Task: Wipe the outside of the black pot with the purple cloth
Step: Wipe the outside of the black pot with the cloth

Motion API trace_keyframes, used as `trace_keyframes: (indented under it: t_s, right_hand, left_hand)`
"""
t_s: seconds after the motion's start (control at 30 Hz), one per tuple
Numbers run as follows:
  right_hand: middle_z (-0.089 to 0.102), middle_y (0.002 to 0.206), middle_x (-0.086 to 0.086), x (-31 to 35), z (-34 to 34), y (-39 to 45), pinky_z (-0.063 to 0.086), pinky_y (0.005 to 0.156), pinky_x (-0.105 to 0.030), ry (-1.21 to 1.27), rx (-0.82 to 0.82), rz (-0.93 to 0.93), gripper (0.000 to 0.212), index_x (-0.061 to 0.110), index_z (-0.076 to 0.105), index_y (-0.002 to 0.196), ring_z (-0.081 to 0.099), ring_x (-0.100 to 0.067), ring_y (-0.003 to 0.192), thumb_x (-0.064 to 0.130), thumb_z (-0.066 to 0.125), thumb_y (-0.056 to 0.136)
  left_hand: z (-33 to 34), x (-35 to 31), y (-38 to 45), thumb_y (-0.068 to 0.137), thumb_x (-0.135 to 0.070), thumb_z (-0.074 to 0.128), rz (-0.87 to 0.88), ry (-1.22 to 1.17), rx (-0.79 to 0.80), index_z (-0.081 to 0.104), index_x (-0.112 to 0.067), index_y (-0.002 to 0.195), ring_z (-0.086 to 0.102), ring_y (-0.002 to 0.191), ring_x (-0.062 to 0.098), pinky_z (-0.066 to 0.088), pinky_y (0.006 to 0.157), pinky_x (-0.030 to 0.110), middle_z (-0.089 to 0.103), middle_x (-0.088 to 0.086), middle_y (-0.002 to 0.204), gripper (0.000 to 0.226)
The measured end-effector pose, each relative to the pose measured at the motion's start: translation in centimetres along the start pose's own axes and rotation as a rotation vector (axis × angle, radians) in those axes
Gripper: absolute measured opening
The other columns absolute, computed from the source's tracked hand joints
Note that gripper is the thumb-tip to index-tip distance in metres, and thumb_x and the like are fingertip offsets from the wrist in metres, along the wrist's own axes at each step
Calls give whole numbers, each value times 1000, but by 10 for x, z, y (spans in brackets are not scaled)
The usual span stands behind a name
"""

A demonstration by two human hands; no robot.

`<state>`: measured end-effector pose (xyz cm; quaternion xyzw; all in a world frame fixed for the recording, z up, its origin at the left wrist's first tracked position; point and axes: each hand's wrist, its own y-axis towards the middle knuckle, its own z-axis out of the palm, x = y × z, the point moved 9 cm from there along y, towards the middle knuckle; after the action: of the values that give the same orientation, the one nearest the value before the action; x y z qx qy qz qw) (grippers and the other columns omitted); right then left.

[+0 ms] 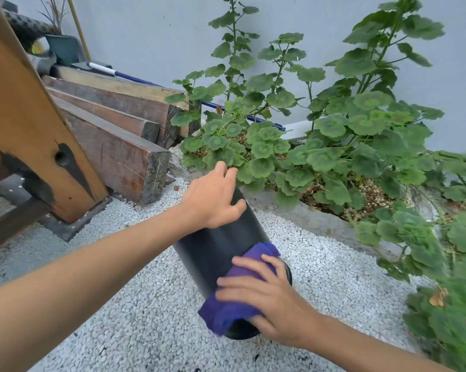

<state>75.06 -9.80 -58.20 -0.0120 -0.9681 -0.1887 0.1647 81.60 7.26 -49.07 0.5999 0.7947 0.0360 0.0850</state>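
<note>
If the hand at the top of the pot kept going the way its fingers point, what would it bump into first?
Probably the green plant's leaves. The left hand grips the far end of the black pot, fingers pointing up and away, with leaves just beyond; depth is unclear.

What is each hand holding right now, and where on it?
The left hand holds the tilted black pot at its far end. The right hand presses the purple cloth against the pot's near end.
</note>
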Motion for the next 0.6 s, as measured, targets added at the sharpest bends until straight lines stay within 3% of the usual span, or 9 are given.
trace_keyframes:
  t_s: [0.07, 0.13, 0.2, 0.3, 0.37, 0.43, 0.5, 0.53, 0.6]
  right_hand:
    - [57, 131, 41, -19, -21, 2, 31, 112, -30, 254, -244, 284, 28, 49, 62, 124, 48, 5, 135, 39, 51, 101]
    - [69, 98, 32, -44, -35, 0, 47, 83, -19, 504, -471, 578, 22, 51, 66, 105, 64, 6, 93, 55, 45, 100]
    - [72, 85, 16, -64, -46, -2, 51, 71, -25, 568, -607, 756, 31, 42, 66, 99, 66, -4, 77, 60, 41, 100]
    - [70, 81, 15, -85, -60, -8, 49, 72, -31, 554, -706, 844, 30, 34, 65, 96, 62, -3, 73, 50, 42, 106]
    - [67, 74, 13, -93, -60, -10, 47, 66, -29, 526, -682, 846, 27, 37, 63, 95, 58, -2, 64, 46, 42, 109]
    - [68, 79, 10, -99, -58, -12, 48, 65, -27, 510, -643, 842, 25, 41, 62, 99, 60, -4, 65, 45, 41, 110]
    - [69, 84, 11, -103, -55, -12, 49, 67, -24, 518, -618, 834, 23, 43, 62, 101, 62, -6, 72, 48, 41, 109]
    - [70, 86, 10, -104, -52, -11, 49, 69, -23, 520, -601, 830, 24, 44, 62, 102, 63, -8, 75, 50, 40, 107]
    - [71, 87, 10, -101, -48, -7, 49, 71, -23, 502, -555, 804, 25, 47, 62, 105, 65, -9, 78, 54, 38, 104]
  left_hand:
    - [-2, -8, -1, 88, -53, 51, 30, 16, -38, 49, -7, 119, 52, 78, 32, 40, 61, 39, 40, 7, 102, 56]
    - [-6, -14, -2, 91, -53, 48, 29, 20, -102, 48, -9, 107, 42, 78, 25, 33, 61, 36, 34, 4, 95, 47]
    - [-9, -17, -5, 94, -52, 44, 0, 19, -150, 41, -13, 95, 37, 80, 23, 32, 62, 36, 30, 4, 94, 40]
    - [-2, -20, -10, 94, -57, 41, 1, -11, -136, 37, -14, 90, 35, 82, 24, 35, 63, 37, 27, 3, 95, 44]
    - [7, -17, -12, 91, -67, 32, 32, -51, -50, 45, -11, 100, 39, 90, 27, 44, 74, 41, 31, 5, 101, 58]
    - [18, -12, -14, 86, -77, 22, 29, -141, 100, 46, -11, 134, 41, 120, 33, 41, 104, 45, 37, 15, 127, 85]
    - [27, -5, -21, 83, -86, 16, 10, -256, 238, 19, -16, 158, 13, 152, 31, 17, 122, 40, 9, 20, 162, 102]
    - [28, -5, -26, 80, -90, 14, 39, -272, 273, 9, -18, 161, 0, 155, 27, 8, 123, 36, -8, 17, 167, 108]
    - [26, -5, -41, 76, -94, 11, 136, -250, 287, 0, -23, 161, -9, 155, 20, 1, 121, 30, -22, 10, 166, 111]
